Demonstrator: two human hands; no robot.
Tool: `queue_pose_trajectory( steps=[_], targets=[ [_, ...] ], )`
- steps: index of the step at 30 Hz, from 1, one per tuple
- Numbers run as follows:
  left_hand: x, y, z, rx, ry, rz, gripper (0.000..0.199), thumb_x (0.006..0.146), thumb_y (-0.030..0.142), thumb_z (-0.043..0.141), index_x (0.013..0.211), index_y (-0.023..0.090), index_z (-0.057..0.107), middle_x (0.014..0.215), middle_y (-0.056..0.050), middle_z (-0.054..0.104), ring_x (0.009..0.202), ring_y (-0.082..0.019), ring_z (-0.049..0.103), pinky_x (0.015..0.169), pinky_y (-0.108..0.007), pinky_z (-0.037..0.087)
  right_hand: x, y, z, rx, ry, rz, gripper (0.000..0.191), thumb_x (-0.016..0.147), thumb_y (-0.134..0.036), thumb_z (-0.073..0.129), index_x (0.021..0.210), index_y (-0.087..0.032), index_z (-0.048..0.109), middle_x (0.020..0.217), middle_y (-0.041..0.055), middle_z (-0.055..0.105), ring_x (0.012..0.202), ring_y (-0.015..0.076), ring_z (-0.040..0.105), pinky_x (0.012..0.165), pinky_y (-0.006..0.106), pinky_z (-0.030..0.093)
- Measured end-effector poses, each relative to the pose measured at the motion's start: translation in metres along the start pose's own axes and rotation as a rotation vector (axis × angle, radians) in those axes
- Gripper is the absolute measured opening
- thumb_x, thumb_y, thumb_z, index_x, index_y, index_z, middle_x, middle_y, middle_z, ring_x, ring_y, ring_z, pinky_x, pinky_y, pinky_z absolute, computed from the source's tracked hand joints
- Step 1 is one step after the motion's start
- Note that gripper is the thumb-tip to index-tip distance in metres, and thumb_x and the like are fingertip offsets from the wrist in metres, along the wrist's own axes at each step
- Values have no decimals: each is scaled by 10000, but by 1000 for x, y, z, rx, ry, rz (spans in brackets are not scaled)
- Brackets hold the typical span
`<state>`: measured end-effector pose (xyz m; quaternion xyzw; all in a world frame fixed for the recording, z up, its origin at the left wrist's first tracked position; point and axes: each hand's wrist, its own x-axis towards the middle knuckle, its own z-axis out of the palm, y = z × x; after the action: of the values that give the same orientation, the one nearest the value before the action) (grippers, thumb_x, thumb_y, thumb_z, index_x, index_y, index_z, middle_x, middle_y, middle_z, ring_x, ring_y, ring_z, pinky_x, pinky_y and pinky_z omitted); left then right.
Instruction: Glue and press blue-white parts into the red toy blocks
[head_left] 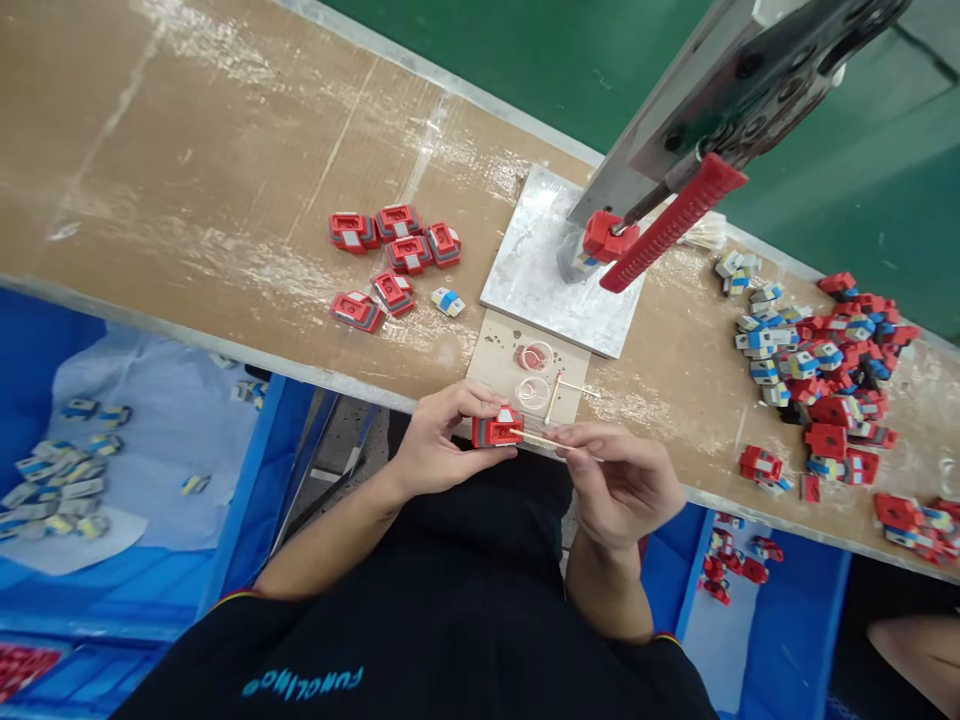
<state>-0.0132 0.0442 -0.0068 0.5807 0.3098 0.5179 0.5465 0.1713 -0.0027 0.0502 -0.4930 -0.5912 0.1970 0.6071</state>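
My left hand (446, 440) grips a red and grey toy part (496, 428), its hollow side facing up. Between the thumb and fingers of my right hand (619, 470) is a thin wooden stick (538, 439), whose tip touches the hollow of the toy part. Just beyond my hands lies a beige card (491, 355) bearing a small round dish with red stuff (535, 356) and a clear round dish (532, 392). More thin sticks (553, 400) rest beside the dishes. Several similar red parts (407, 254) and one white, blue and yellow piece (448, 302) sit to the left.
A hand press with a red handle (675, 222) stands on a metal plate (525, 250), a red toy part (609, 237) under its plunger. Toy pieces (825, 350) are heaped at the right. Blue bins (247, 500) with pieces stand below the table edge. Someone's arm (919, 650) shows at lower right.
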Motion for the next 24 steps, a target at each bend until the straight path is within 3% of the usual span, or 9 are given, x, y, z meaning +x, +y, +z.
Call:
queue_pose_trajectory(
  steps=[6, 24],
  targets=[
    [-1, 6, 5, -28, 3, -8, 344, 762, 231, 971, 948, 214, 683, 979, -59, 787, 953, -254, 838, 838, -364, 703, -6, 1, 13, 45, -26, 43, 81, 1025, -223, 695, 1029, -250, 619, 823, 2, 769, 658, 181, 792, 505, 282, 665],
    [3, 12, -4, 131, 37, 80, 313, 755, 232, 969, 913, 203, 700, 929, -67, 794, 856, -223, 818, 746, -315, 669, -12, 3, 2, -106, -20, -61, 263, 917, -41, 758, 1074, -236, 682, 869, 20, 828, 708, 204, 830, 560, 292, 706]
  ],
)
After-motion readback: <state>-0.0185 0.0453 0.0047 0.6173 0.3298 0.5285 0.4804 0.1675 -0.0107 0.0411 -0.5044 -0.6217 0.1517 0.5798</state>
